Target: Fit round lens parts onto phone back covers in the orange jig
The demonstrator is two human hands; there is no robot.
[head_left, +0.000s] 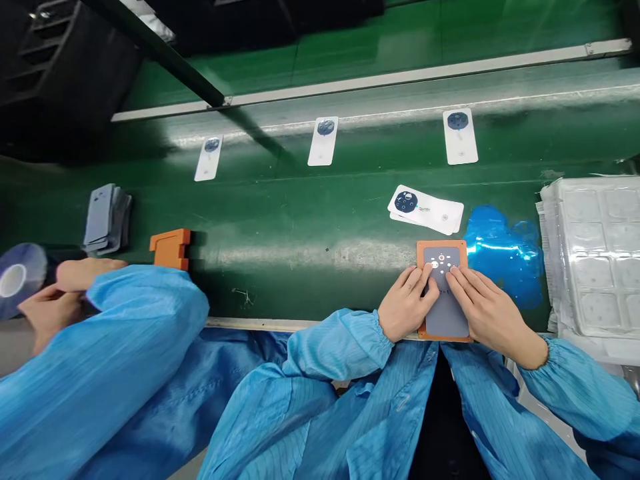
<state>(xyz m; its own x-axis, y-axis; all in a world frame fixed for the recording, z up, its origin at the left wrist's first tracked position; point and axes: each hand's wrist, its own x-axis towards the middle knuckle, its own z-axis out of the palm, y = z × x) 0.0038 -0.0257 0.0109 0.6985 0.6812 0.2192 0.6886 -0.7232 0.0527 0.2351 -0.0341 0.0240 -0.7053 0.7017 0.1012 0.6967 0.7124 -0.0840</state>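
A grey phone back panel [445, 310] with several camera holes near its top lies in an orange fixture [423, 250] at the table's front edge. My left hand [407, 300] rests on the panel's left side, thumb and forefinger drawn together beside the holes. From the right, my right hand [487, 310] reaches over the panel with its fingers close together and their tips at the holes. Anything small between the fingertips is hidden. Just right of the fixture lies a crumpled, shiny blue film [505, 257]. White phone-shaped cards [433, 210] with dark camera circles overlap behind the fixture.
Clear plastic trays [600, 260] are stacked at the right. Single white cards [460, 137] lie along the green belt's far side. At left, a co-worker's hands [60, 300] are by a tape roll [20, 280], near stacked grey panels [105, 220] and another orange fixture [171, 249].
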